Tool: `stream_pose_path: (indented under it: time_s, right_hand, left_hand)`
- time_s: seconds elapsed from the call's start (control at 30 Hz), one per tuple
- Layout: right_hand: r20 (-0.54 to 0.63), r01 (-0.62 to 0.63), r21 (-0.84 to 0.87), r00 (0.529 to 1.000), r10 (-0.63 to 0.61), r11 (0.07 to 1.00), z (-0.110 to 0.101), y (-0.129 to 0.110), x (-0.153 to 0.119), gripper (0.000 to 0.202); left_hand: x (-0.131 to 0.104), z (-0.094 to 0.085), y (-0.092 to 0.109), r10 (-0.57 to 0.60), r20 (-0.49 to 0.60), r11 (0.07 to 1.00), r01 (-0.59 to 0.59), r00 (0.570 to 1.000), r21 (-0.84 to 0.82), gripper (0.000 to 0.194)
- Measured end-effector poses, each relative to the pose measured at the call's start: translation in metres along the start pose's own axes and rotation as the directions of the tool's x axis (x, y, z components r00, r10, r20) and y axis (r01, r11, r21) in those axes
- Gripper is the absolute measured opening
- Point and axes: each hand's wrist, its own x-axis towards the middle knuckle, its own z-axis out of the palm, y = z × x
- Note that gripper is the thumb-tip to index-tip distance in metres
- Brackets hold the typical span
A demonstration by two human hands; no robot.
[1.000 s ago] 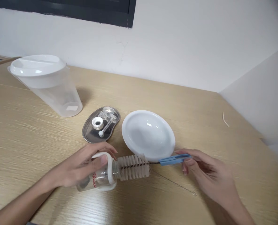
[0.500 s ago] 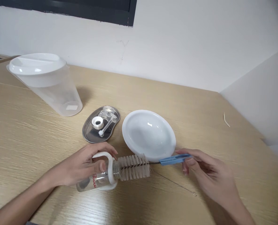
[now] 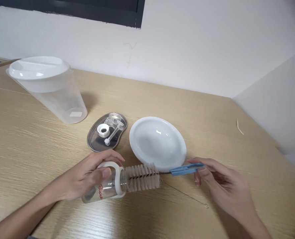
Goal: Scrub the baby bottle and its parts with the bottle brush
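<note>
My left hand is wrapped round a clear bottle with a white handle ring and red lettering, lying on its side with its mouth to the right. A bristle brush has its left end at the bottle's mouth; most of the bristles show outside. My right hand pinches the brush's blue handle between thumb and fingers. Just behind the brush sits a white bowl. On the table below the handle lies a thin wire brush with a looped end.
Behind my left hand, a steel kidney-shaped tray holds a white ring and small clear parts. A lidded translucent pitcher stands at the back left. A small pale strip lies on the right of the wooden table.
The bottle has turned slightly in my left hand, its lettering and handle ring shifting. Both hands keep their grips, and the brush has barely moved.
</note>
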Motion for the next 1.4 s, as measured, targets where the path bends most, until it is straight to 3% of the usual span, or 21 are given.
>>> stream_pose_path:
  time_s: [0.1,0.3,0.5,1.0,1.4]
  right_hand:
    - [0.001,0.000,0.015,1.000,0.000,1.000,0.000,0.001,0.000,0.019]
    - [0.006,0.036,-0.010,0.999,-0.036,0.999,0.000,0.002,0.000,0.019]
    - [0.006,0.042,-0.019,0.999,-0.042,0.999,-0.001,0.000,-0.001,0.017]
    - [0.019,0.067,0.006,0.998,-0.067,0.998,0.000,-0.004,0.003,0.018]
    - [0.028,0.146,-0.007,0.989,-0.146,0.989,-0.004,-0.007,0.003,0.021]
  left_hand:
    - [0.001,0.002,0.003,-0.028,0.021,0.999,0.028,0.999,-0.028,0.034]
    - [0.002,0.008,0.002,-0.057,-0.015,0.995,0.058,0.998,0.086,0.045]
    - [0.001,0.009,0.003,-0.116,-0.037,0.988,0.119,0.993,0.098,0.047]
    - [0.003,0.011,0.004,-0.218,-0.048,0.974,0.220,0.975,0.049,0.049]
    - [0.006,0.015,0.009,-0.286,-0.072,0.958,0.285,0.956,-0.021,0.038]
